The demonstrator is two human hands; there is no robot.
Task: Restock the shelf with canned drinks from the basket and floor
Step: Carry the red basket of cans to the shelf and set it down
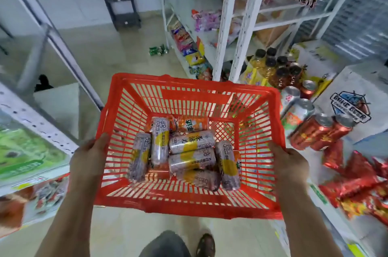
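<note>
**Fingers on both rims, basket in the air**

Fingers (100,141) of the left hand (89,157) curl over the left rim of the red basket (189,206), and the right hand (290,161) grips the right rim the same way, so both hands are clenched on the basket and carry it between them above the floor (94,50). Inside, a loose heap of cans (189,151) lies on its sides on the basket bottom, silver-and-yellow ones on top and a few orange ones under and behind them.

To the right stands the shelf (352,88), where red cans (319,132) and a few paler ones already stand beside dark-capped bottles (277,67). Further off, some green cans (158,49) lie on the floor near the foot of a white rack (too small to count).

By my reading this is the carrying step: the basket is being brought to the drinks shelf and no can from it has yet been placed. The next move probably calls for setting the basket down within reach of the shelf, or freeing one hand while the other takes the weight, then lifting cans out one at a time and standing them upright beside the red ones. The green cans would need a separate trip.
</note>
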